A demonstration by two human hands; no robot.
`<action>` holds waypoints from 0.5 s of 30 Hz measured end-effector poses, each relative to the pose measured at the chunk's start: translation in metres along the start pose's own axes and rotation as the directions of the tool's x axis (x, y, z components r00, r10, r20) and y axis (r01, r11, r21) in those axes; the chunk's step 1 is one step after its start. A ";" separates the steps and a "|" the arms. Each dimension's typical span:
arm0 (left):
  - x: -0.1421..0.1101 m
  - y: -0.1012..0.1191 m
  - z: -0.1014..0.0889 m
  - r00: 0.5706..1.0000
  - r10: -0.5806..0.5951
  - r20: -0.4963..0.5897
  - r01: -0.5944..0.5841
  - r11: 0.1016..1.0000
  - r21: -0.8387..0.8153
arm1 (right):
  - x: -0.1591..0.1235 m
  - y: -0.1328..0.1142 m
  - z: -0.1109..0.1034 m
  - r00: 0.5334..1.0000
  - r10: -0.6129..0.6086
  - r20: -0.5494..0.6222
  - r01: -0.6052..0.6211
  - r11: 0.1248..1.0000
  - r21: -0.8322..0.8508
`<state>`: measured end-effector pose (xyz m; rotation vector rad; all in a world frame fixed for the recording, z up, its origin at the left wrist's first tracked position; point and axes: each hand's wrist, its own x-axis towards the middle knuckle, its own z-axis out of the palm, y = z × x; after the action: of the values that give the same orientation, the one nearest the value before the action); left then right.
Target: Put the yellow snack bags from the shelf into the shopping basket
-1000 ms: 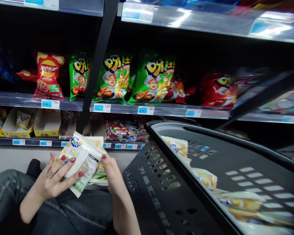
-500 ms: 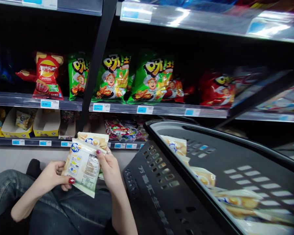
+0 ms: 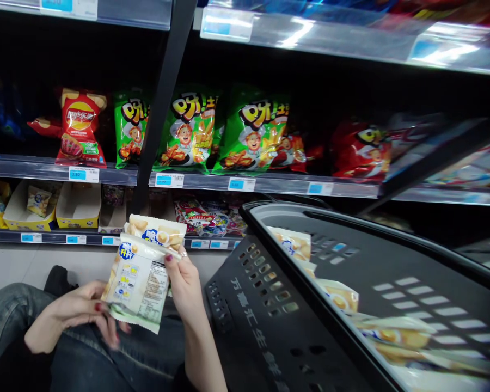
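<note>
My right hand (image 3: 184,283) grips two small cream-coloured snack packets at their upper right, thumb in front and fingers behind. The front snack packet (image 3: 136,283) shows its printed back with a blue logo and a block of small text. Behind it, the second packet (image 3: 159,226) sticks out at the top. My left hand (image 3: 85,313) is at the lower left edge of the front packet, its fingers spread and a little blurred. Whether its thumb still touches the packet is hard to see.
A dark shopping basket (image 3: 265,310) stands at my right, with similar packets (image 3: 337,294) inside. Ahead, a shelf (image 3: 269,184) carries green snack bags (image 3: 253,130) and a red chip bag (image 3: 80,128). Open cartons (image 3: 78,204) sit on the lowest shelf, left of a dark upright post (image 3: 159,103).
My left hand has loosened from the front packet, its fingers spreading downward. The rear packet shows more above the front one. My right hand has shifted slightly right and keeps its hold.
</note>
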<state>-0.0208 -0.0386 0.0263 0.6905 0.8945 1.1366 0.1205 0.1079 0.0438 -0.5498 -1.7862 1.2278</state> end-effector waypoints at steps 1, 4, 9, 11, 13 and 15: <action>0.002 -0.003 0.002 0.988 -0.064 0.137 0.078 0.992 -0.096 | -0.001 0.000 -0.001 1.000 -0.009 0.019 0.008 1.000 0.011; 0.017 -0.024 0.012 0.910 -0.138 0.390 0.273 0.909 -0.316 | -0.003 -0.001 -0.004 0.994 -0.043 0.101 0.038 0.998 0.052; 0.036 -0.068 0.029 0.954 -0.026 0.299 0.203 0.788 -0.581 | -0.005 -0.004 -0.006 0.975 -0.090 0.204 0.087 0.996 0.023; 0.037 -0.076 0.030 0.981 -0.032 0.189 0.151 0.734 -0.662 | -0.004 -0.004 -0.003 0.974 -0.097 0.204 0.106 0.994 -0.033; 0.036 -0.079 0.030 0.990 -0.050 0.134 0.131 0.693 -0.709 | -0.003 -0.003 0.000 0.981 -0.111 0.157 0.129 0.985 -0.112; 0.037 -0.077 0.029 0.997 -0.006 0.076 0.059 0.696 -0.715 | -0.002 0.001 0.002 0.991 -0.129 0.022 0.130 0.968 -0.216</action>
<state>0.0464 -0.0260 -0.0333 0.0522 0.3297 1.2997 0.1200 0.1061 0.0419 -0.5420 -1.9437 0.9534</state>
